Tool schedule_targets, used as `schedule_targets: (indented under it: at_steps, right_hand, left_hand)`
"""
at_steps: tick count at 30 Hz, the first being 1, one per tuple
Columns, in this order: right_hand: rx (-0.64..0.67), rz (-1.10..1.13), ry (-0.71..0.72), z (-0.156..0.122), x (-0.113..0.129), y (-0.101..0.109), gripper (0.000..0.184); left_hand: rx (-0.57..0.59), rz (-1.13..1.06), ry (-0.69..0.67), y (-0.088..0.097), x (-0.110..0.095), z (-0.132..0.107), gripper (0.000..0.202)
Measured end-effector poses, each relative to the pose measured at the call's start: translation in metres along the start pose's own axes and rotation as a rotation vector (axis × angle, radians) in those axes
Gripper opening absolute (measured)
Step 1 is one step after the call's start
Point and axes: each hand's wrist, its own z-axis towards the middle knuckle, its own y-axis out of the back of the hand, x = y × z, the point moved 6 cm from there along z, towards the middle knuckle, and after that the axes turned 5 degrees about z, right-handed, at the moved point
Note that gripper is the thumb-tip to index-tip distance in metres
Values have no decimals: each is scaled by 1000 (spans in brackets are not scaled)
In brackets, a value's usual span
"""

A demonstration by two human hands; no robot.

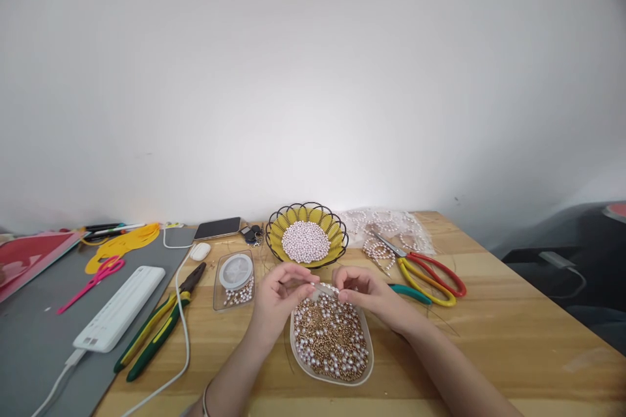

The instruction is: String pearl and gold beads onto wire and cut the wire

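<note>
My left hand [282, 296] and my right hand [364, 293] meet over the far end of a white oval tray [368, 365] heaped with small gold and pearl beads. Both hands pinch the ends of a short strand of pearl beads [327, 288] stretched between their fingertips. Just beyond the hands stands a black wire basket [274, 234] with a yellow liner, filled with pale pink pearls. A clear box [218, 287] to the left of my left hand holds a spool of clear cord and some loose pearls.
Yellow-and-red scissors [425, 270] and a teal-handled tool [411, 293] lie right of my hands, near finished pearl loops [379, 253] on plastic. On the left lie green-yellow pliers [156, 329], a white power bank [120, 306] with cable, pink scissors [92, 281], and a phone [218, 228].
</note>
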Motion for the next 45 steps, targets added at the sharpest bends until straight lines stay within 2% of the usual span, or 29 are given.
schedule_targets:
  at_steps: [9,24,30,35,41,45]
  right_hand:
    - [17,-23,-7,0,-1,0,37]
    - [10,-25,-10,0,-2,1,35]
    - [7,-19,-16,0,-2,1,36]
    - [20,-19,-20,1,-3,0,36]
    - [24,-41,-32,1,-6,0,35]
    - [16,-22,-24,1,-5,0,33]
  left_hand:
    - [-47,-42,13,5,2,0,29]
    - [-41,-62,-51,5,-3,1,22]
    - [-35,-2,-107,4,-5,0,18]
    - [-47,133,-215,3,-9,-4,12]
    - [-24,414,-474,0,-16,-9,12]
    - [-13,518,-589,-3,-24,-12,12]
